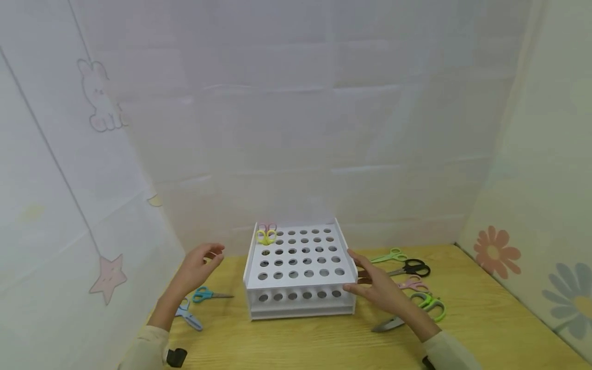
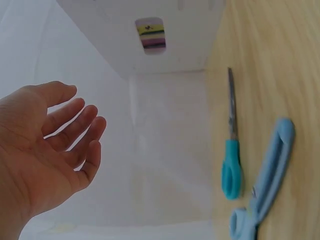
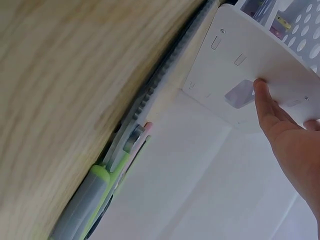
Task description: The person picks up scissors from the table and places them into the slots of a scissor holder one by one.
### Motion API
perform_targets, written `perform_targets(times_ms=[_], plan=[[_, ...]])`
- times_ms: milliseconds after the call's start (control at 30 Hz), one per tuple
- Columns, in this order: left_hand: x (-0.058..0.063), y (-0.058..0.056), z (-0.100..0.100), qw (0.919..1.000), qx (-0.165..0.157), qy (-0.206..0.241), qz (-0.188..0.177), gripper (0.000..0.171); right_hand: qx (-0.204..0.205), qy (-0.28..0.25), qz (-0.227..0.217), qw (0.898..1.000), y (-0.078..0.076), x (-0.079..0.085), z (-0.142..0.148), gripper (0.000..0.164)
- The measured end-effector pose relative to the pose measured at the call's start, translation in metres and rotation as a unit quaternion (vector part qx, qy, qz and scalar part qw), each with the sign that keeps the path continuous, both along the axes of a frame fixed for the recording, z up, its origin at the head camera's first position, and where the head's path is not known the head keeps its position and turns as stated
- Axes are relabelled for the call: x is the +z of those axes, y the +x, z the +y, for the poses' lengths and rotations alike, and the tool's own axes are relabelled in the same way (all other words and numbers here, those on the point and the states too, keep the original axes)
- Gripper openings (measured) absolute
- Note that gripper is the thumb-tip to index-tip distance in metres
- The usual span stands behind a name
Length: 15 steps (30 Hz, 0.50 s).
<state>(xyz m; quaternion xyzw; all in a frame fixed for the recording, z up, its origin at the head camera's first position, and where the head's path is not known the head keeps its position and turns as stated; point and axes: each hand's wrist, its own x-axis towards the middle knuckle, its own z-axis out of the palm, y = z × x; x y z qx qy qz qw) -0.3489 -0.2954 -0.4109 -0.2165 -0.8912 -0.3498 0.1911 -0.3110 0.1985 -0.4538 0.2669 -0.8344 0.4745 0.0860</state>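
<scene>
A white rack (image 1: 300, 282) with rows of round holes stands on the wooden table. Two pairs of scissors sit in its back left holes, one with yellow handles (image 1: 266, 241) and one with pink-purple handles behind. My right hand (image 1: 378, 289) touches the rack's right side; the right wrist view shows fingertips against the side panel (image 3: 215, 67), beside its slot. Raised in the air left of the rack, my left hand (image 1: 196, 268) holds nothing, its fingers loosely bent. Below it lie teal scissors (image 2: 232, 167) and light blue scissors (image 2: 272, 167).
Right of the rack lie light green scissors (image 1: 394, 255), black-handled scissors (image 1: 411, 267), pink scissors (image 1: 413, 284) and large green-and-grey scissors (image 1: 391, 324), partly behind my right forearm. Pale sheeted walls (image 1: 296, 128) enclose the table at the back and both sides.
</scene>
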Motion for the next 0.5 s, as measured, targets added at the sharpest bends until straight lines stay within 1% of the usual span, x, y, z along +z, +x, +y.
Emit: perform_targets(times_ms=[167,267,367,433,500], plan=[[-0.009,0.003,-0.018,0.9998,-0.002,-0.014,-0.013,0.033,0.004,0.003,-0.003,1.000,0.000,0.003,0.002,0.090],[-0.018,0.001,-0.031,0.9992,-0.001,-0.014,-0.037,0.036,0.003,0.003,-0.005,1.000,0.000,0.003,0.002,0.090],[-0.030,-0.001,-0.046,0.9969,0.006,-0.010,-0.078,0.039,0.003,0.003,-0.007,1.000,0.001,0.002,0.001,0.090],[-0.037,-0.003,-0.054,0.9937,0.015,-0.013,-0.110,0.043,0.004,0.005,-0.007,1.000,0.001,0.001,0.001,0.090],[-0.043,-0.004,-0.060,0.9895,0.021,-0.026,-0.140,0.048,0.008,0.005,-0.005,1.000,0.000,0.002,0.001,0.090]])
